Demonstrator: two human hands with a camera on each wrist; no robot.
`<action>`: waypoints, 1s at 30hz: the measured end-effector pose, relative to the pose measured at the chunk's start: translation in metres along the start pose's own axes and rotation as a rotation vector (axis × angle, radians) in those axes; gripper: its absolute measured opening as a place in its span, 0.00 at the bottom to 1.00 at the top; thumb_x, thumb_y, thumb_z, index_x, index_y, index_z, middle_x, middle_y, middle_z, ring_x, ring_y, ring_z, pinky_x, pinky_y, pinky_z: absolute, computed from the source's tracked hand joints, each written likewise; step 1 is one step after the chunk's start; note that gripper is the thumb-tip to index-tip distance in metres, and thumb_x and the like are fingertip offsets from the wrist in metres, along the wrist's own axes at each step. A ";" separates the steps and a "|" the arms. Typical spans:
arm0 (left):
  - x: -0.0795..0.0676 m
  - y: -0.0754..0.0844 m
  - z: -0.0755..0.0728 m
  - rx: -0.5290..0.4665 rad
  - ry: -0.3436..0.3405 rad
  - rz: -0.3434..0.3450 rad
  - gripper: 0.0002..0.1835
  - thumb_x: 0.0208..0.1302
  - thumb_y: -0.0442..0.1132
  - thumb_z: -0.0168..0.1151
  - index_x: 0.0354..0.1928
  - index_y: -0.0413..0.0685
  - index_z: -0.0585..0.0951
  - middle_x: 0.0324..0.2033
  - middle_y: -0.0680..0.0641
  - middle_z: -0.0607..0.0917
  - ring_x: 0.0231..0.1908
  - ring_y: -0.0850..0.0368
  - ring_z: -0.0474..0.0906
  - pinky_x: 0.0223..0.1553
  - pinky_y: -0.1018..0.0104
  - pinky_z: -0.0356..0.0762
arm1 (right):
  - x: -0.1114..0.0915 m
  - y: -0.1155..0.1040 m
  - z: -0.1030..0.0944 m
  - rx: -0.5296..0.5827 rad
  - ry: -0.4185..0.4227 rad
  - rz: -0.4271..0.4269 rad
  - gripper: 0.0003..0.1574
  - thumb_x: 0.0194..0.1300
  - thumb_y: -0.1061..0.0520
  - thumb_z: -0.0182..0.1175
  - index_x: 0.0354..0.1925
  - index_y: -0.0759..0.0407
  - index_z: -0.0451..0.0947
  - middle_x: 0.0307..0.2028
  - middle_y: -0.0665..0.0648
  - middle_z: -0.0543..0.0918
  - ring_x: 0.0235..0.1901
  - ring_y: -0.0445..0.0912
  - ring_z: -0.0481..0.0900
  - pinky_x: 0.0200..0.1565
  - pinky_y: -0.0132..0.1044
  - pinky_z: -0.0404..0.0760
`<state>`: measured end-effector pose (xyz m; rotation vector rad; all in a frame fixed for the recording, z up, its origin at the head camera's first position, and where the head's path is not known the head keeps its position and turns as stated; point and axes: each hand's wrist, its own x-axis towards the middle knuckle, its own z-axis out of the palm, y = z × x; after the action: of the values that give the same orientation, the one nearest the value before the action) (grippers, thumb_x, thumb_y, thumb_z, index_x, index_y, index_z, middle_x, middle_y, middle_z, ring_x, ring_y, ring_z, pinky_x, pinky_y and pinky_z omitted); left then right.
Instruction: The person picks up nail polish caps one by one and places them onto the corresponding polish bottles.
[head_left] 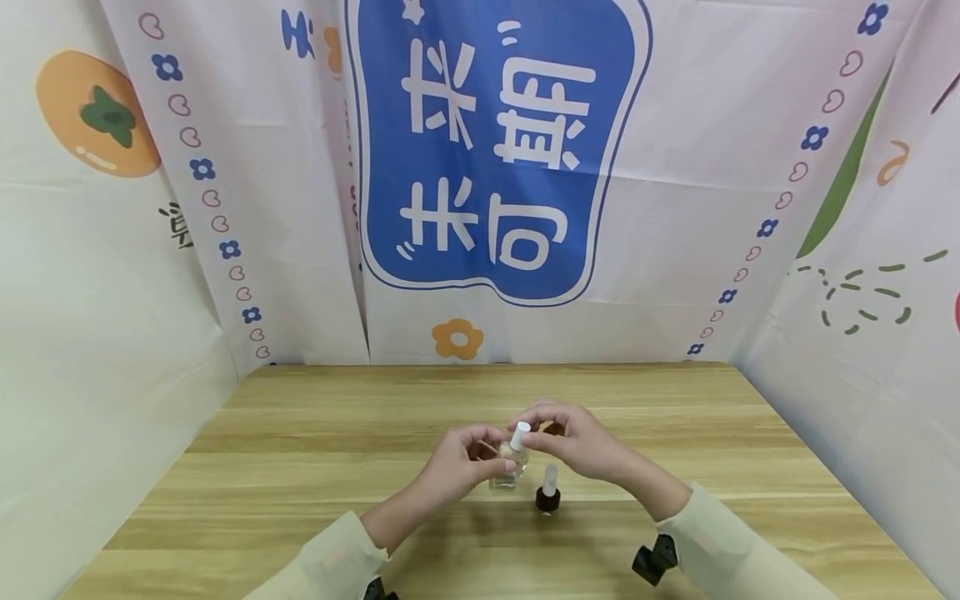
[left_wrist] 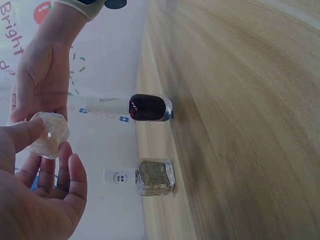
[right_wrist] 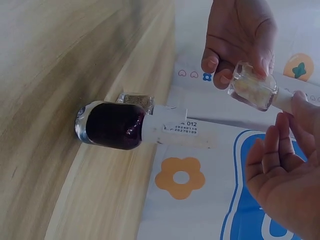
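A small clear nail polish bottle [right_wrist: 252, 87] with pale cream polish is held tilted above the table between both hands. The person's left hand [head_left: 459, 463] grips its glass body with thumb and fingers. Thumb and fingertips of the right hand [head_left: 576, 437] pinch its white cap [head_left: 521, 435]; the cap sits at the bottle's neck. Standing upright below the hands is a dark red nail polish bottle [head_left: 548, 499] with a white cap. Beside it in the left wrist view stands a glittery nail polish bottle [left_wrist: 155, 177], also white-capped; the dark bottle partly covers it in the right wrist view.
The wooden table [head_left: 315, 467] reaches back to a printed cloth [head_left: 675, 208] hanging behind it, with more cloth along both sides. Dark devices are strapped at both wrists, with one wrist device [head_left: 655, 560] beside the right sleeve.
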<state>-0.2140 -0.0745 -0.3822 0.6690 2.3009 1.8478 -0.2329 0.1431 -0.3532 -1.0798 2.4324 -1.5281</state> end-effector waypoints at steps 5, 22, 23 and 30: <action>0.000 0.001 0.000 0.002 0.015 -0.008 0.13 0.56 0.34 0.71 0.43 0.38 0.82 0.35 0.44 0.84 0.33 0.55 0.78 0.34 0.63 0.80 | 0.000 0.000 0.005 -0.018 0.068 0.030 0.12 0.68 0.54 0.61 0.47 0.57 0.83 0.40 0.51 0.81 0.41 0.47 0.76 0.39 0.36 0.79; 0.004 -0.005 0.003 0.045 0.083 0.006 0.11 0.55 0.34 0.72 0.40 0.39 0.83 0.34 0.49 0.83 0.33 0.52 0.78 0.31 0.68 0.78 | 0.001 0.001 0.024 -0.001 0.287 0.101 0.09 0.62 0.52 0.68 0.35 0.55 0.81 0.33 0.52 0.79 0.35 0.47 0.75 0.36 0.35 0.77; 0.003 -0.005 0.004 0.049 0.085 0.005 0.11 0.54 0.34 0.72 0.40 0.40 0.83 0.34 0.49 0.83 0.33 0.52 0.78 0.31 0.68 0.78 | 0.001 0.001 0.024 0.000 0.296 0.106 0.09 0.61 0.52 0.68 0.34 0.54 0.80 0.32 0.52 0.78 0.34 0.47 0.75 0.36 0.35 0.77; 0.003 -0.004 0.004 0.054 0.097 -0.004 0.12 0.53 0.35 0.73 0.40 0.41 0.83 0.34 0.49 0.83 0.33 0.53 0.77 0.31 0.68 0.77 | 0.001 0.004 0.024 0.033 0.274 0.099 0.10 0.62 0.51 0.68 0.36 0.56 0.79 0.31 0.53 0.79 0.32 0.47 0.75 0.34 0.35 0.78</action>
<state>-0.2159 -0.0705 -0.3867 0.5937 2.4186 1.8616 -0.2257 0.1252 -0.3684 -0.7750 2.5748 -1.7807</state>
